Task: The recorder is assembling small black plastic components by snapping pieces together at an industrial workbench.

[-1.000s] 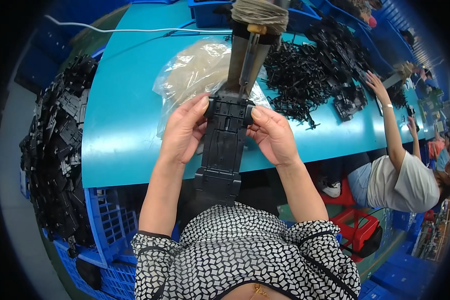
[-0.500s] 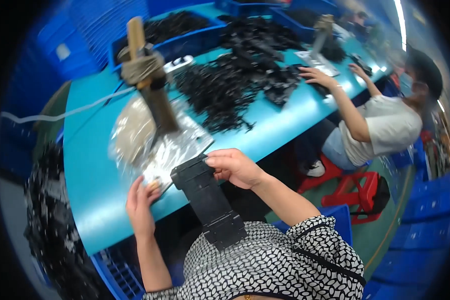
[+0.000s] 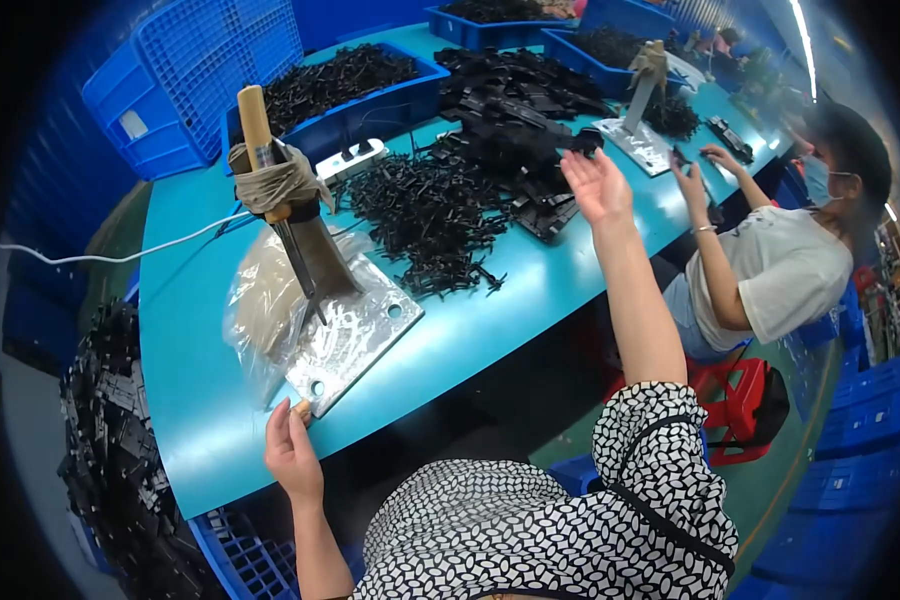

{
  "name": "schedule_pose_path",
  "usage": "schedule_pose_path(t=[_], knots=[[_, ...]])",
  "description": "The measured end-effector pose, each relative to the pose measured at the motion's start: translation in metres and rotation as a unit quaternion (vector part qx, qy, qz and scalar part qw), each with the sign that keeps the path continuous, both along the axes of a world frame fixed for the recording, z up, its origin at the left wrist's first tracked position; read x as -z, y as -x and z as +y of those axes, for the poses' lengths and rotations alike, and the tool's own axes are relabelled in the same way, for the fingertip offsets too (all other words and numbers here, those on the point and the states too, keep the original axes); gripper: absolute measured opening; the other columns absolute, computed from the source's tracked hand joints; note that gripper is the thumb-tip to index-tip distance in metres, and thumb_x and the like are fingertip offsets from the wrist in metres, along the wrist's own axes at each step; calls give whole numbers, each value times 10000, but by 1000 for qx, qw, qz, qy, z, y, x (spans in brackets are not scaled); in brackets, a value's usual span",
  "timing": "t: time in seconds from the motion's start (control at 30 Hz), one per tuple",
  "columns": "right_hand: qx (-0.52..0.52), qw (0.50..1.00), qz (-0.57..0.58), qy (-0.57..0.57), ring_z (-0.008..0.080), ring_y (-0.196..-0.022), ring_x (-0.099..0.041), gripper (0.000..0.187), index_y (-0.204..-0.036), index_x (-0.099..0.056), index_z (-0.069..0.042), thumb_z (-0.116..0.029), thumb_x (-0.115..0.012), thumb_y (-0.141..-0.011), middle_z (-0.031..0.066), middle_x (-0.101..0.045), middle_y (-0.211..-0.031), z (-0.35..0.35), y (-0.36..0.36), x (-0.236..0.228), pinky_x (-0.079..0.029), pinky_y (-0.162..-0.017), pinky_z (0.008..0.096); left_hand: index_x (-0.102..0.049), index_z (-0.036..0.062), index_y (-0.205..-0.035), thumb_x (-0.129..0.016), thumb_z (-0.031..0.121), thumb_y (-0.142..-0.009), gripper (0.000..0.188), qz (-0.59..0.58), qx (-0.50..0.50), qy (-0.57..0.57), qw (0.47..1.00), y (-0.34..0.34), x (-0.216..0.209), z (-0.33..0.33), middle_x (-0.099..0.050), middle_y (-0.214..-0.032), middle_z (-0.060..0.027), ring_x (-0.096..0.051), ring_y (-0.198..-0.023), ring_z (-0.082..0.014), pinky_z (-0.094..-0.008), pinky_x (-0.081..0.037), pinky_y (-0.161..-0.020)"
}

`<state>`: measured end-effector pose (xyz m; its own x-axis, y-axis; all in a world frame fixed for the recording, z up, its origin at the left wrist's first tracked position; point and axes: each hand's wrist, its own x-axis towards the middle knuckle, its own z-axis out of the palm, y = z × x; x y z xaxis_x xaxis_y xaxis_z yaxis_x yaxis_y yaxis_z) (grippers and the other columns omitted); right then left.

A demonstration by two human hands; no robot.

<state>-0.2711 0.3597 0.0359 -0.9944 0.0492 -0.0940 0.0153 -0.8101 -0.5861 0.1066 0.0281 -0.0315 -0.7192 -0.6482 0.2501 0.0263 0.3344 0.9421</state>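
One empty right grip (image 3: pixel 598 195), spread wide, is nearer the black plastic parts (image 3: pixel 522 122), heaped just left of it, long axes mixed; the left grip (image 3: pixel 291 450) meets a tan piece (image 3: pixel 302 409), hold unclear

A blue lattice crate (image 3: pixel 220 75) leans at upper left. A white power strip (image 3: pixel 350 160) lies on the counter (image 3: pixel 195 400), whose left edge a white cable (image 3: pixel 120 259) crosses. At right, a red stool (image 3: pixel 738 402) stands near a co-worker (image 3: pixel 790 265).

Right hand (image 3: pixel 602 190) outstretched, palm showing, fingers extended; left hand (image 3: pixel 294 455) lower, fingers bent.
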Motion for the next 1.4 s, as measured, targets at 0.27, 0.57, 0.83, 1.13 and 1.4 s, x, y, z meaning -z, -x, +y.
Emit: schedule_pose_path(t=[0.27,0.57,0.83,1.13,1.4], knots=[[-146,908,116,-376,166,-859,-581,340,-1160,-499,37,-151,-553,-882,123,-591,-1030,-32,-79,13,-469,-776,298,-547,-58,-1102,-482,38,-911,223,-19,-52,33,998,-4,-8,-4,-638,-921,-107,-604,-808,-128,-246,-484,-752],[-25,512,388,-766,316,-952,-526,213,-1010,-603,5,-103,-597,-827,168,-576,-1008,-41,-139,70,-409,-851,377,-622,4,-973,-605,104,-835,172,-21,-1,73,997,-3,-13,0,-642,-877,-141,-621,-717,-220,-295,-491,-639],[-77,649,310,-691,171,-871,-536,293,-1090,-544,42,-201,-469,-944,101,-577,-970,-34,-122,75,-426,-798,271,-594,-20,-1027,-528,82,-891,182,28,-211,0,977,-120,-29,-29,-667,-870,-101,-626,-761,-113,-233,-502,-700],[-62,704,257,-659,156,-868,-537,320,-1112,-541,50,-211,-441,-955,101,-593,-975,-27,-117,79,-429,-781,261,-611,32,-969,-570,108,-792,197,-145,-522,346,766,-274,-22,-156,-629,-921,-139,-564,-881,-312,-380,-445,-794],[11,571,390,-723,313,-669,-545,234,-894,-611,71,-151,-537,-888,220,-610,-780,-52,-148,53,-453,-642,385,-456,27,-1222,-589,407,-797,585,-482,-589,203,616,-443,-19,-243,-497,-1196,-207,-478,-1093,-398,-439,-394,-928]])
